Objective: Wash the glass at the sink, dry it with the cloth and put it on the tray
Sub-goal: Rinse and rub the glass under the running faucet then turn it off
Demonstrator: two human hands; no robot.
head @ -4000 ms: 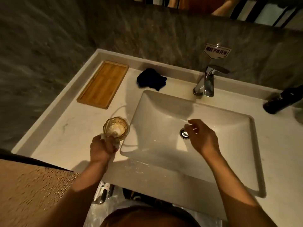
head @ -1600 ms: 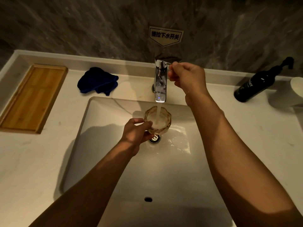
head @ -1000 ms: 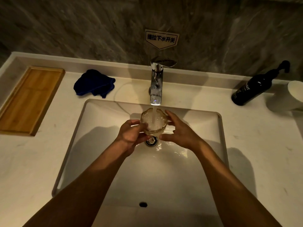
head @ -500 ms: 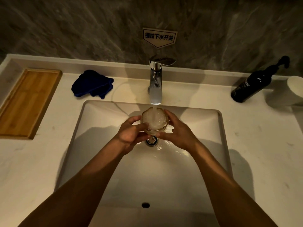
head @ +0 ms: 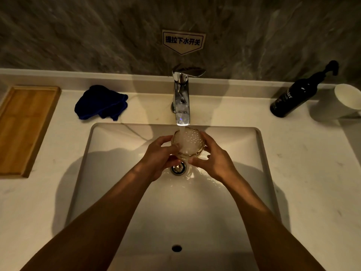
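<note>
A small faceted amber glass (head: pixel 188 142) is held upright over the white sink (head: pixel 117 192), right under the chrome tap (head: pixel 182 102). Water runs from the spout into it and it brims with foam. My left hand (head: pixel 160 155) grips its left side and my right hand (head: pixel 212 156) cups its right side. Water spills down around the drain (head: pixel 178 168). A crumpled dark blue cloth (head: pixel 100 102) lies on the counter behind the sink's left corner. The empty wooden tray (head: pixel 25 130) sits at the far left of the counter.
A dark pump bottle (head: pixel 297 92) and a white cup (head: pixel 346 100) stand at the back right of the pale counter (head: pixel 312 163). A grey stone wall with a small sign (head: pixel 183 42) rises behind the tap.
My left hand carried the glass from the counter to under the tap. My right hand opened the tap, then came down onto the glass. The glass has filled and now overflows.
</note>
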